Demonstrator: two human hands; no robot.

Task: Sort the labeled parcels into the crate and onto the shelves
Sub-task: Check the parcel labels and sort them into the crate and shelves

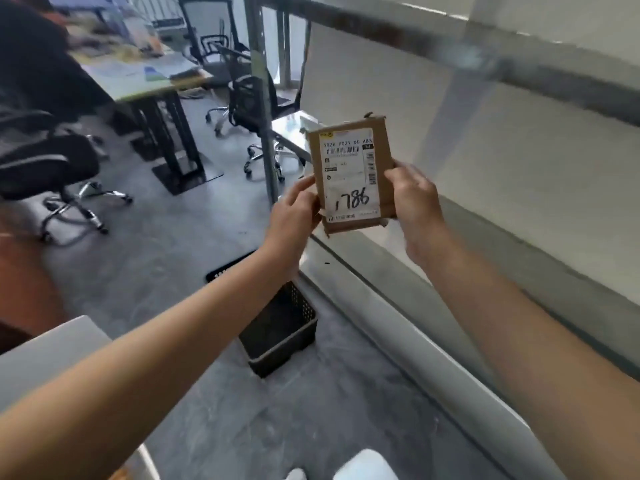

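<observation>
I hold a small flat brown cardboard parcel upright in front of me, its white label facing me with "1786" handwritten on it. My left hand grips its lower left edge and my right hand grips its right edge. A black perforated crate stands on the grey floor below my hands and looks empty. The metal shelving runs along the right, its light shelves bare in the part I see.
A vertical shelf post rises just left of the parcel. Office chairs and a desk stand at the back left, another chair at far left. A white surface lies at lower left.
</observation>
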